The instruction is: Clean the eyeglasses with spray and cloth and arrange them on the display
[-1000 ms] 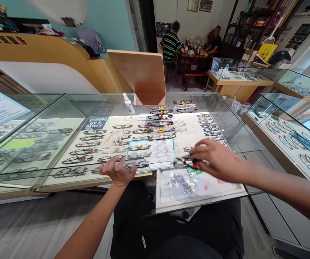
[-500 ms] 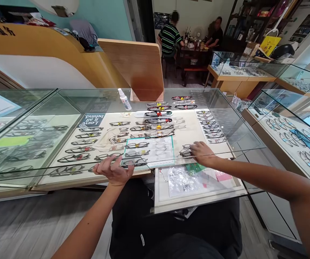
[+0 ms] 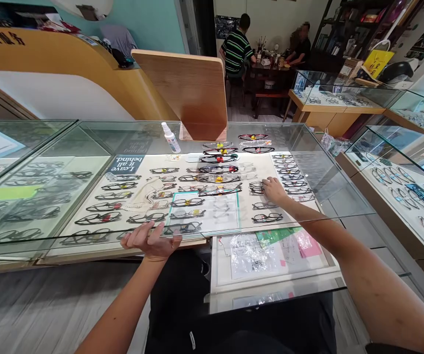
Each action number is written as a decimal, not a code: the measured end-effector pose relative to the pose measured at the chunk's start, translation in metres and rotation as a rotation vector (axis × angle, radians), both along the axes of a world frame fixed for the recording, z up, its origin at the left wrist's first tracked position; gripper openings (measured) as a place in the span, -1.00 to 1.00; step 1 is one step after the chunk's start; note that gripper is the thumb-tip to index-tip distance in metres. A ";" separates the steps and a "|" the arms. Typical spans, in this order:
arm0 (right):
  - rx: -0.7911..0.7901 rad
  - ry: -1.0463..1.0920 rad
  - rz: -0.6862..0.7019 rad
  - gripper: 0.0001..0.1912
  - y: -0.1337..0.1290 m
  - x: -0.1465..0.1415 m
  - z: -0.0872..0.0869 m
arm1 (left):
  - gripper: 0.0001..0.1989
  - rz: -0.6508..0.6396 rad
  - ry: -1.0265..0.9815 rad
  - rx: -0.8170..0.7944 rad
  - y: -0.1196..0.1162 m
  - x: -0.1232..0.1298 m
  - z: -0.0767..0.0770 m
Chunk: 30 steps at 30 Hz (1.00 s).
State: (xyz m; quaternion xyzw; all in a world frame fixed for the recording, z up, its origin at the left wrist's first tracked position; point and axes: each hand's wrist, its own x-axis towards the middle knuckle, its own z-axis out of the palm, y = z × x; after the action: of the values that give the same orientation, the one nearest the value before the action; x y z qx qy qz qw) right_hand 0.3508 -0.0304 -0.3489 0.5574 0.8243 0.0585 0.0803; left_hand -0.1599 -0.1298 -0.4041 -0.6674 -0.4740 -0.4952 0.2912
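Black-framed eyeglasses (image 3: pixel 257 188) are touched by the right hand (image 3: pixel 274 191) toward the right-hand end of a glass display case (image 3: pixel 193 241), set back from its front edge; the fingers are bunched together, but whether the frame is pinched between them cannot be told. At the front edge, left of the open tray (image 3: pixel 221 279), the glass is met by the left hand (image 3: pixel 152 241), its fingers slightly apart and its thumb set off from them. The nearer dark eyeglasses (image 3: pixel 267 217), lying close beside the right forearm, could be dragged askew if the arm is drawn back low, and folded temples could be snagged on the next frame in so tight a column. Lenses could be smudged by fingertips, and the spray bottle (image 3: pixel 170 137), standing near the rear edge, could be toppled if the case is jarred by the left hand's weight. "Leave it all behind." is printed on a dark blue card (image 3: pixel 125 164), seen upside down at the case's left. Chinese characters, apparently ending in 服务 ("service"), are carried by the orange counter (image 3: pixel 97 61). A printed code is shown on a clear plastic bag (image 3: pixel 256 265), while the writing on a yellow bag (image 3: pixel 377 64) and the bottle's label are too small to be read; no brand can be made out.
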 end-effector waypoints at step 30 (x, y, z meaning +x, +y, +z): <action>-0.006 0.057 0.046 -0.67 0.011 0.014 -0.009 | -0.47 0.031 0.156 0.199 -0.003 0.011 0.022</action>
State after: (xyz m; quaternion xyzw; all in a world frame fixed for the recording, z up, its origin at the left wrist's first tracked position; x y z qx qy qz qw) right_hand 0.3650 -0.0197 -0.3578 0.5396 0.8389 0.0422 0.0572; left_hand -0.1491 -0.1329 -0.3817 -0.6641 -0.4087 -0.4817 0.3998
